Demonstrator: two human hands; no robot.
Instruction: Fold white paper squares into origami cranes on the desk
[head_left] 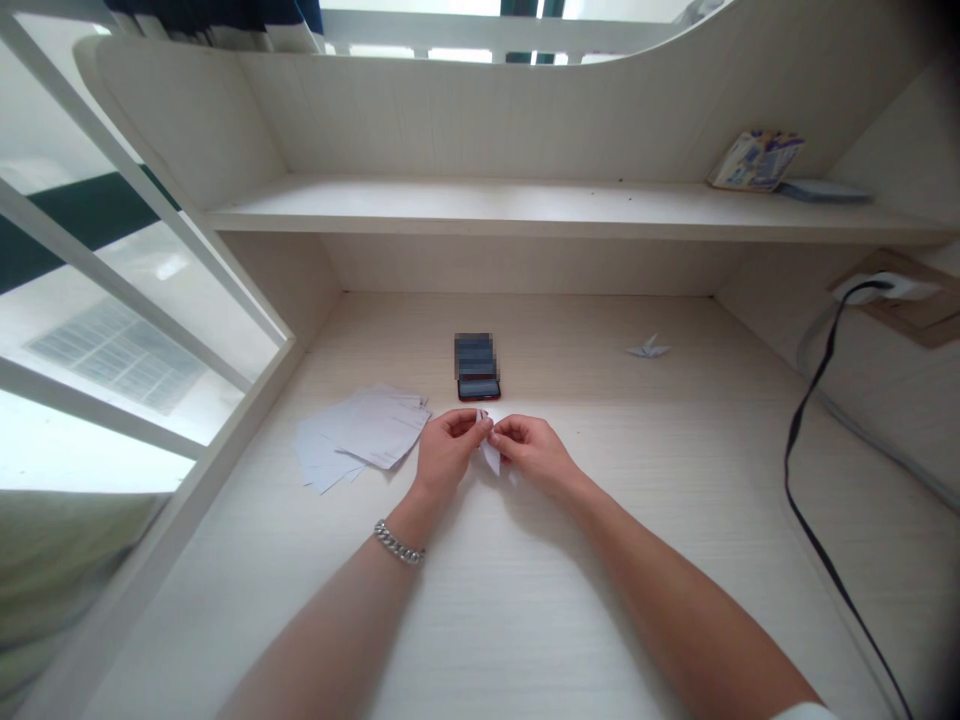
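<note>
Left hand (448, 448) and right hand (536, 452) pinching small folded white paper (490, 458). Black rectangular phone (478, 388) just beyond grip, screen blurred. Colourful printed box (756, 160) well beyond grip, rightward; lettering illegible.

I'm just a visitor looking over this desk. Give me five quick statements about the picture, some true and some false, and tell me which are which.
1. Both the left hand and the right hand have their fingers on the small folded paper. True.
2. Neither arm wears any jewellery. False: a silver chain bracelet is on the left wrist.
3. The loose white sheets lie to the left of the phone. True.
4. All the paper here is in flat sheets. False: besides the piece in the fingers, a paper bird lies on the desk.
5. A black cable runs down the right side of the picture. True.
</note>
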